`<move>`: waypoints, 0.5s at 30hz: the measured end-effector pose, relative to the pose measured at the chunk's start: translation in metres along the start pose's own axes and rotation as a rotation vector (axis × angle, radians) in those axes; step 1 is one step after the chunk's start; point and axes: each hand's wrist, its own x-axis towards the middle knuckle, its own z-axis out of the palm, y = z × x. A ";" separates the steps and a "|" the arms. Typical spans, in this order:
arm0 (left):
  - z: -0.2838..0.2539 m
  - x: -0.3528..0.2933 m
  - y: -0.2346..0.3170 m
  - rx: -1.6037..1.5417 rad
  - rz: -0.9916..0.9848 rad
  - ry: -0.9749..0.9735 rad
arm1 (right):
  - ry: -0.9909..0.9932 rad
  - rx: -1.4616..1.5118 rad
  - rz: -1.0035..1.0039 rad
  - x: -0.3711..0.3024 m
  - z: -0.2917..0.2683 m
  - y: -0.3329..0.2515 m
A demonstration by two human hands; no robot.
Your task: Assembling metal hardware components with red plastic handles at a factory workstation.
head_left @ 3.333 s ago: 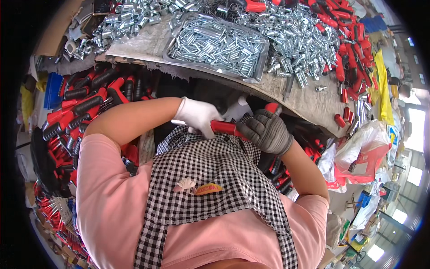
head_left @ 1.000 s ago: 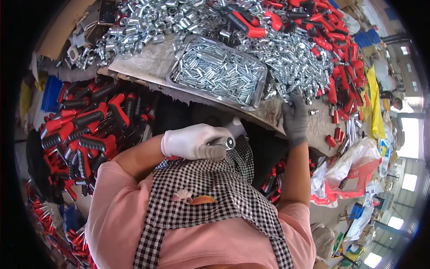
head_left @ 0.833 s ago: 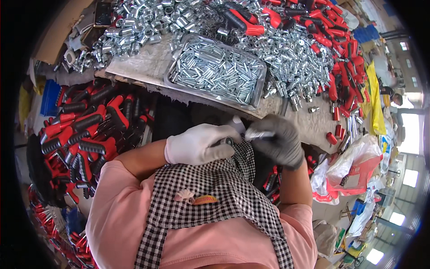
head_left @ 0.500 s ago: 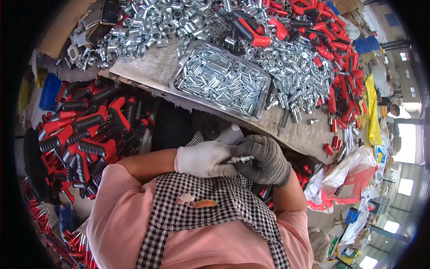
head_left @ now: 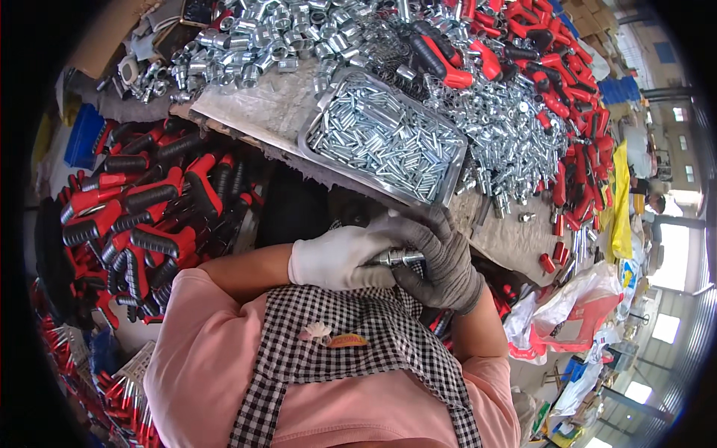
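In front of my chest, my left hand, in a white glove, is closed around a small shiny metal fitting. The fitting lies sideways, its right end sticking out of the white fingers. My right hand, in a grey knit glove, holds that end, thumb below and curved fingers above. Part of the fitting is hidden by the gloves. Just beyond the right hand stands a metal tray full of short silver pins.
Silver collars and small metal parts are heaped on the worktable. Red-and-black tool handles pile up at left, with more at far right. A red-and-white plastic bag sits to the right.
My right hand has shifted up slightly, its fingers now reaching farther over the fitting. More of the fitting shows between the gloves. The whole view has moved a little.
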 end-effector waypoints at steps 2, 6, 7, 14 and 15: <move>-0.003 -0.006 0.000 0.014 0.021 0.058 | -0.058 0.024 -0.061 0.016 -0.006 0.011; -0.014 -0.017 0.012 0.005 -0.048 0.132 | -0.015 0.787 0.170 0.071 0.001 0.038; -0.013 -0.019 0.011 0.022 -0.011 0.166 | 0.227 0.744 0.299 0.094 0.009 0.043; -0.008 -0.028 0.025 -0.049 -0.053 0.112 | -0.441 -0.840 0.356 0.266 0.062 0.069; -0.009 -0.026 0.026 -0.042 -0.051 0.094 | -0.409 -0.880 0.318 0.271 0.072 0.083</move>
